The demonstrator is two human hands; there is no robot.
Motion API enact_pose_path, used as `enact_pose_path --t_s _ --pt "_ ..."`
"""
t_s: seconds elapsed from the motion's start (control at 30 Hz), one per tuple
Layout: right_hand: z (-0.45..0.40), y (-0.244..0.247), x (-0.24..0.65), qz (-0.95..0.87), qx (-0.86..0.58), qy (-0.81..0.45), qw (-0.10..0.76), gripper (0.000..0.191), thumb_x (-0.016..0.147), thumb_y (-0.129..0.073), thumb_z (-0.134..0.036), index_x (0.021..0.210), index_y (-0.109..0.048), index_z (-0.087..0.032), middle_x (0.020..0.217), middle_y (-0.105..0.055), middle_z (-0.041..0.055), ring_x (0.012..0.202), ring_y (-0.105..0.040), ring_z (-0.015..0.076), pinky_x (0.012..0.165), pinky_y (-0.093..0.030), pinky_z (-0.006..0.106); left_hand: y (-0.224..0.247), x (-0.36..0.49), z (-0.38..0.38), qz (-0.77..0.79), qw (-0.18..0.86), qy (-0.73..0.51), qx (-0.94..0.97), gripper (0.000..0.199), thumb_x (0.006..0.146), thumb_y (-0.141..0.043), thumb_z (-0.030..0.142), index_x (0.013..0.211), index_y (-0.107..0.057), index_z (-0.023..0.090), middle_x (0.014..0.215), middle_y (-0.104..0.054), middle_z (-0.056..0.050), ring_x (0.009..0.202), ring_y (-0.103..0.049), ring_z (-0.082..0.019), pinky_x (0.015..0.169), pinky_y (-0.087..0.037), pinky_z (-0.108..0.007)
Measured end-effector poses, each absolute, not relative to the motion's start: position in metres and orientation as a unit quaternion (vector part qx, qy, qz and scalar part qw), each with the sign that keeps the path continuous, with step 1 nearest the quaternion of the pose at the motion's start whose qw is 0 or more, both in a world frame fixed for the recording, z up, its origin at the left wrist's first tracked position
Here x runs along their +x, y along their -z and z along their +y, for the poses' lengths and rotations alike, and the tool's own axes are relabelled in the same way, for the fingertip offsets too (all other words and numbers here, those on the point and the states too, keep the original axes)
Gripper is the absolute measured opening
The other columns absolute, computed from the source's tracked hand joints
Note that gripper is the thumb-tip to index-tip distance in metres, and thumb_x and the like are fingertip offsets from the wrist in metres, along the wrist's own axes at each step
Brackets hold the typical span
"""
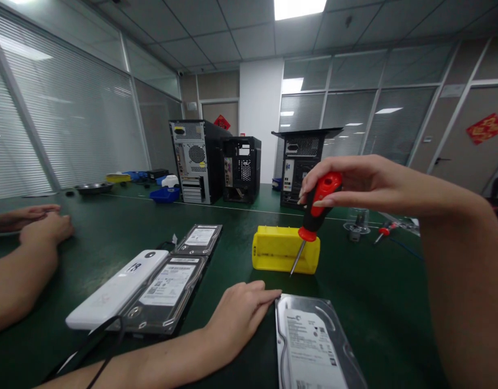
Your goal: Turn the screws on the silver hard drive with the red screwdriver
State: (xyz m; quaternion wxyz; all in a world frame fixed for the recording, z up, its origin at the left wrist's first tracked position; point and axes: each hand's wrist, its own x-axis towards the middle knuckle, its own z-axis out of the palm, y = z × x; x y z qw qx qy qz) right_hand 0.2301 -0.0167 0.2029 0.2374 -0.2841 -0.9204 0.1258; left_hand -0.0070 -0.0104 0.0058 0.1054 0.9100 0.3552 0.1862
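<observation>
My right hand [350,178] is closed around a red and black screwdriver [321,201], raised over the table. Its thin metal shaft points down, with the tip in front of a yellow plastic bin [283,249] and above a hard drive's far edge. That hard drive [313,346] lies label up, close to me, its near end cut off by the frame. My left hand [243,310] rests on the green table [232,237], its index finger stretched to the drive's far left corner. Nothing shows in the left hand.
Two more hard drives [167,292] and a white power bank-like device [119,286] lie to the left, with a black cable. Computer cases [198,162] stand at the back. Another person's hands [46,224] are at far left. Red-handled pliers [384,231] lie right.
</observation>
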Motion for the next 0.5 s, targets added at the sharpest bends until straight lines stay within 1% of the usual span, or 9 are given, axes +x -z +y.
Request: enact_pose_path --t_s 0.17,0.3,0.5 --pt "-0.016 -0.202 0.227 -0.922 -0.278 -0.128 0.237 0.022 0.088 -0.057 -0.03 0.109 -0.059 -0.023 0.104 -0.061 0.0001 0.095 -0.061 0.0124 0.078 -0.054 0.019 -0.006 -0.008 -0.013 0.356 0.076 -0.167 0.916 0.029 0.094 -0.048 0.015 0.114 -0.063 0.028 0.084 -0.063 0.0 0.076 -0.059 -0.019 0.065 -0.038 -0.027" --pt "-0.013 -0.201 0.225 -0.924 -0.278 -0.133 0.228 0.02 0.088 -0.057 -0.029 0.108 -0.059 -0.023 0.106 -0.06 0.0005 0.095 -0.061 0.0129 0.078 -0.055 0.019 -0.007 -0.008 -0.011 0.355 0.114 -0.19 0.908 0.028 0.095 -0.048 0.015 0.113 -0.064 0.028 0.083 -0.062 0.0 0.075 -0.059 -0.017 0.064 -0.038 -0.024" --pt "-0.01 -0.196 0.214 -0.923 -0.274 -0.184 0.199 0.023 0.088 -0.058 -0.029 0.109 -0.058 -0.021 0.108 -0.059 0.0019 0.097 -0.061 0.0154 0.079 -0.056 0.024 -0.006 -0.007 -0.009 0.361 0.142 -0.209 0.898 0.027 0.094 -0.049 0.014 0.109 -0.067 0.027 0.079 -0.061 0.001 0.073 -0.058 -0.016 0.061 -0.036 -0.023"
